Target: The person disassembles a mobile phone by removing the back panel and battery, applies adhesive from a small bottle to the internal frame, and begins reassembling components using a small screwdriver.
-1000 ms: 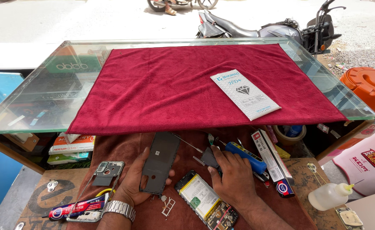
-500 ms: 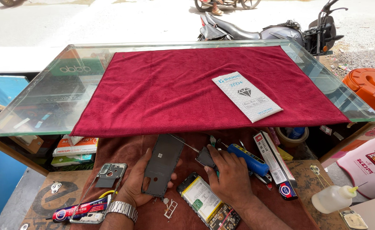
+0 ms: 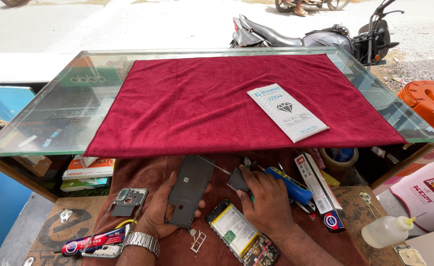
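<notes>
Head view: this looks like mid-disassembly of a phone. The left hand [image 3: 165, 214] is clamped on a dark back cover [image 3: 190, 189], long axis running up and slightly right toward the glass worktop [image 3: 54, 106]. The right hand [image 3: 268, 199] pinches a small dark part [image 3: 237, 180] beside it. Next calls for steady, fine fingertip placement, I judge.
</notes>
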